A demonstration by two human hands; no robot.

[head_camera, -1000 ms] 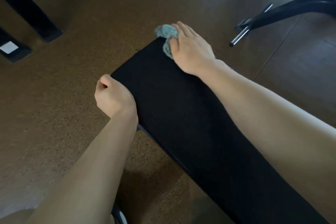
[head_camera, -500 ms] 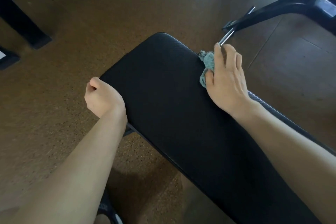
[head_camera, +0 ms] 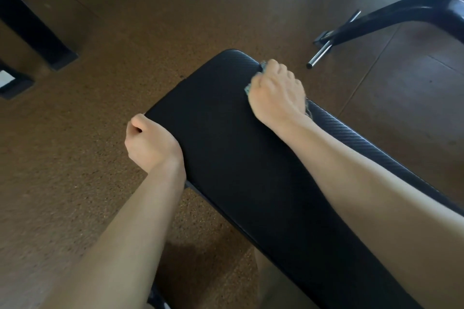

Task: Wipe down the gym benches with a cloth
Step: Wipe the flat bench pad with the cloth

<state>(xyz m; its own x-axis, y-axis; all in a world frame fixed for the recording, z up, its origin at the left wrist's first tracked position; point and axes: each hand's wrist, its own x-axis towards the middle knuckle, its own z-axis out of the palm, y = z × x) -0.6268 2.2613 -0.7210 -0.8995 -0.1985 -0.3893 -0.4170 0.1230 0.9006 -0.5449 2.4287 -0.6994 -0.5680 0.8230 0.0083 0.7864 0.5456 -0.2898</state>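
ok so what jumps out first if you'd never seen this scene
A long black textured bench pad runs diagonally across the speckled brown floor. The right hand presses a crumpled pale blue-grey cloth at its far right corner, while the left hand, fist curled, rests against its left edge.

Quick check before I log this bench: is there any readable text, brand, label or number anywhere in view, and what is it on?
No readable text anywhere in view.
Bench pad: woven texture only, no logo or number showing.
White patch on the dark base at the left edge: blank or too small to read.
Cloth under the right hand: mostly hidden, no tag seen.
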